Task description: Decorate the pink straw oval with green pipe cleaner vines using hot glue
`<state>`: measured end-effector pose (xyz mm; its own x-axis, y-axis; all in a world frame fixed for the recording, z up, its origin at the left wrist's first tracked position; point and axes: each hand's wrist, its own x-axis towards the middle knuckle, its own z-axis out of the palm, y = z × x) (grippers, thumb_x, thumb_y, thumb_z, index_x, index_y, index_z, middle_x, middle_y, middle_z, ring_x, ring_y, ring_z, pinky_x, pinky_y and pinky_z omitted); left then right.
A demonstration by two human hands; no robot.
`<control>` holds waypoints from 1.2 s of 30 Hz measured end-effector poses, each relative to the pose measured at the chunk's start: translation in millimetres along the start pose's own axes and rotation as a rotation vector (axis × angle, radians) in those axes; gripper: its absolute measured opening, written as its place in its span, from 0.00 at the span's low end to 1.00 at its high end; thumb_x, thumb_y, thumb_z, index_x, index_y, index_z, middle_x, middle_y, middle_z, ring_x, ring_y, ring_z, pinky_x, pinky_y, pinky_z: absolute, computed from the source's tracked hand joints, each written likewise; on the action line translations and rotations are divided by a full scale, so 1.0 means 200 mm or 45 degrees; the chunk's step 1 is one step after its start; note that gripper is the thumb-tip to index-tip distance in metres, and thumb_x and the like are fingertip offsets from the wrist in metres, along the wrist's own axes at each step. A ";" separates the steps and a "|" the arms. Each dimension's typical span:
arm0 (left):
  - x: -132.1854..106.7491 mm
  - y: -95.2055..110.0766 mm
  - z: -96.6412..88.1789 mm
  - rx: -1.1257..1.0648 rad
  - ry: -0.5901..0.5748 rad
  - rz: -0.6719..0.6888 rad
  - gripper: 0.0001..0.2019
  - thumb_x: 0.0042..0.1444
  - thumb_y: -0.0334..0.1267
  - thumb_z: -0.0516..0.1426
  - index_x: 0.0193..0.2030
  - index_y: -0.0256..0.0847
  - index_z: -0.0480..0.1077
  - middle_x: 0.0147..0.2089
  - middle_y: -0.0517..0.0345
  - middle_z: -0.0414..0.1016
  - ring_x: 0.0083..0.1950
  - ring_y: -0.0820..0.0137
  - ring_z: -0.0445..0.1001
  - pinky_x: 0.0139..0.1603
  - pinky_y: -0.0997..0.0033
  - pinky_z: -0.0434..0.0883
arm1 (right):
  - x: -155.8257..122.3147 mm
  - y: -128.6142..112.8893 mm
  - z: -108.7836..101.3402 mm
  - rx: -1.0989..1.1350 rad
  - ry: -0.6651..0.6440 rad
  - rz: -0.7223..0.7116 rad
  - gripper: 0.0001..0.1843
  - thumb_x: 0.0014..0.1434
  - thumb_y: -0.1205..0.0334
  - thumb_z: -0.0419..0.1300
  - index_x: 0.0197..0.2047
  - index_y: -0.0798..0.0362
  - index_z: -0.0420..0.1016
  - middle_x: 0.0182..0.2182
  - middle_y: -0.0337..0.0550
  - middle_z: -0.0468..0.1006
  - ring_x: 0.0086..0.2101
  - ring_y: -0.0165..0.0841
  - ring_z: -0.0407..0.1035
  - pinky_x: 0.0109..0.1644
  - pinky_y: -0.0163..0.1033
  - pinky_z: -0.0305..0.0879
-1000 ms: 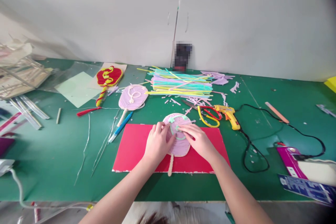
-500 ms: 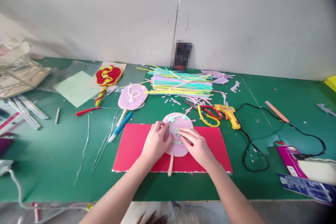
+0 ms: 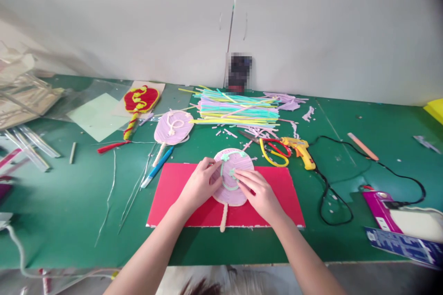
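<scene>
The left hand [image 3: 198,185] has eased leftward (baring more of the mint strip [image 3: 228,188]).

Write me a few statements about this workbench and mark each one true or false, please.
1. The green-trimmed fan lies over the red board. True.
2. The scissors lie on the red board. False: they lie on the green table.
3. The left hand and right hand are both at the green-trimmed fan. True.
4. The glue gun is blue. False: it is yellow.
5. The bundle of coloured strips lies farther from the person than the green-trimmed fan. True.
</scene>
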<state>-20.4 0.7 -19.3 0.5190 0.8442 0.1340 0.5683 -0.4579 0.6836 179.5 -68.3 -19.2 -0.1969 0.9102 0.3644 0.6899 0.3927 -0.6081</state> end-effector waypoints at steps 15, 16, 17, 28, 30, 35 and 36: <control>-0.05 -0.02 0.00 -0.187 0.122 -0.103 0.16 0.63 0.35 0.48 0.56 0.43 0.65 0.52 0.51 0.67 0.51 0.67 0.70 0.53 0.66 0.69 | -0.02 0.02 0.01 0.009 0.014 0.043 0.19 0.63 0.68 0.51 0.55 0.46 0.71 0.52 0.47 0.71 0.51 0.37 0.68 0.54 0.45 0.69; -0.05 -0.03 -0.01 -0.201 0.175 -0.132 0.15 0.63 0.34 0.47 0.55 0.43 0.66 0.51 0.52 0.68 0.52 0.68 0.70 0.53 0.67 0.69 | -0.03 0.02 0.02 0.016 0.016 0.052 0.19 0.63 0.68 0.51 0.55 0.46 0.71 0.52 0.48 0.71 0.51 0.37 0.68 0.54 0.45 0.69; -0.06 -0.03 -0.01 -0.210 0.229 -0.159 0.15 0.63 0.34 0.46 0.53 0.43 0.67 0.51 0.53 0.69 0.52 0.68 0.70 0.53 0.67 0.69 | -0.03 0.02 0.02 0.023 0.016 0.060 0.19 0.63 0.68 0.51 0.54 0.46 0.71 0.52 0.48 0.70 0.51 0.36 0.68 0.54 0.45 0.69; -0.07 -0.01 -0.01 -0.083 0.222 -0.091 0.12 0.63 0.37 0.49 0.49 0.43 0.69 0.47 0.53 0.69 0.49 0.66 0.70 0.51 0.65 0.70 | -0.03 0.03 0.01 0.043 0.009 0.086 0.18 0.63 0.67 0.51 0.54 0.46 0.72 0.48 0.49 0.71 0.50 0.37 0.68 0.52 0.44 0.70; -0.07 -0.01 0.00 -0.065 0.199 -0.055 0.12 0.63 0.37 0.50 0.49 0.44 0.69 0.46 0.53 0.69 0.49 0.66 0.70 0.51 0.64 0.70 | -0.03 0.02 0.01 0.042 0.020 0.110 0.17 0.63 0.66 0.52 0.52 0.47 0.73 0.47 0.49 0.71 0.49 0.37 0.69 0.51 0.43 0.70; -0.07 -0.01 0.01 -0.020 0.135 0.036 0.11 0.62 0.36 0.52 0.50 0.44 0.69 0.48 0.52 0.68 0.51 0.65 0.69 0.53 0.62 0.70 | 0.01 -0.02 0.04 -0.010 0.134 0.211 0.11 0.61 0.63 0.55 0.44 0.48 0.76 0.42 0.47 0.74 0.44 0.36 0.71 0.49 0.42 0.71; -0.07 -0.01 0.01 0.000 0.128 0.056 0.12 0.61 0.36 0.52 0.51 0.44 0.69 0.49 0.51 0.68 0.52 0.65 0.69 0.53 0.61 0.70 | 0.02 -0.03 0.05 -0.026 0.146 0.230 0.10 0.60 0.63 0.56 0.43 0.48 0.75 0.41 0.47 0.74 0.43 0.36 0.71 0.49 0.42 0.71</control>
<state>-26.9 -10.4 -24.4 0.4767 0.8471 0.2351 0.5466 -0.4950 0.6754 166.9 -65.9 -21.9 0.0114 0.9441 0.3293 0.7210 0.2205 -0.6569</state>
